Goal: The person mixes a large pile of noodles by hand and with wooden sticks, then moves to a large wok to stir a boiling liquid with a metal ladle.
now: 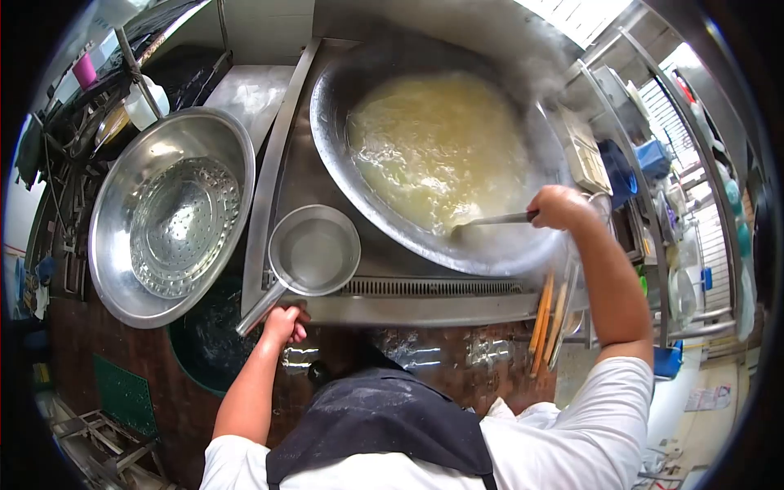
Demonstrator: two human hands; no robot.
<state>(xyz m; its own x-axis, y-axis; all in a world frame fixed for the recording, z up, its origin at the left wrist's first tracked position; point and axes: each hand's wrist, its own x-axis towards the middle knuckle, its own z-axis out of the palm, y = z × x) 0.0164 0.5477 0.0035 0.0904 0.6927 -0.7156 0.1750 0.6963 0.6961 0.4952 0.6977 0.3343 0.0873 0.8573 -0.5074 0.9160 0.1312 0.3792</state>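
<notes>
My right hand (563, 208) is closed around the dark grip of a long-handled cooking utensil (498, 219). Its far end dips into the pale, bubbling liquid (433, 147), so the shape of its head is hidden. That liquid fills much of a very large metal wok (343, 175). At the stove's front edge, my left hand (283, 324) has its fingers curled; whatever they hold, if anything, is hidden. Close beside it lies the handle of a metal saucepan (314, 249), which stands on the stovetop and has cloudy liquid inside.
Left of the stove sits a wide steel basin (114, 245) with a perforated metal colander (184, 224) inside. Below it is a dark green tub (192, 351). Several wooden sticks (541, 322) hang at the stove's right front corner. Steam rises over the wok; metal racks (653, 204) line the right.
</notes>
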